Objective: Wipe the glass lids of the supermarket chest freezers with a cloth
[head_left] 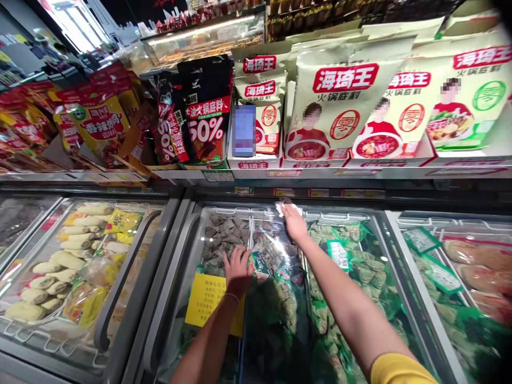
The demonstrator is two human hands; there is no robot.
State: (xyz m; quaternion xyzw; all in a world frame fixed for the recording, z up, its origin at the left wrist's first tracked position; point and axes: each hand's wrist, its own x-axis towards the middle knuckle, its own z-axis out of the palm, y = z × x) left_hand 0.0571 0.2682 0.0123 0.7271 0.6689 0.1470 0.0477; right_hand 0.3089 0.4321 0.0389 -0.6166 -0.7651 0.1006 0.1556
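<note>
My left hand [237,268] lies flat with spread fingers on the glass lid [224,234] of a chest freezer, beside a yellow notice [208,304] stuck to the glass. My right hand [294,221] reaches to the far edge of the lid and presses a white cloth [287,208] against it, fingers closed on the cloth. Under the glass lie grey-green leaf-wrapped dumplings [224,232] and green packets [348,256].
A second freezer [80,250] at left holds pale corn cobs and yellow packs; its grey handle [120,277] curves across the lid. Another freezer [460,266] stands at right. Above, a shelf [320,173] carries hotpot seasoning bags in white, black and red.
</note>
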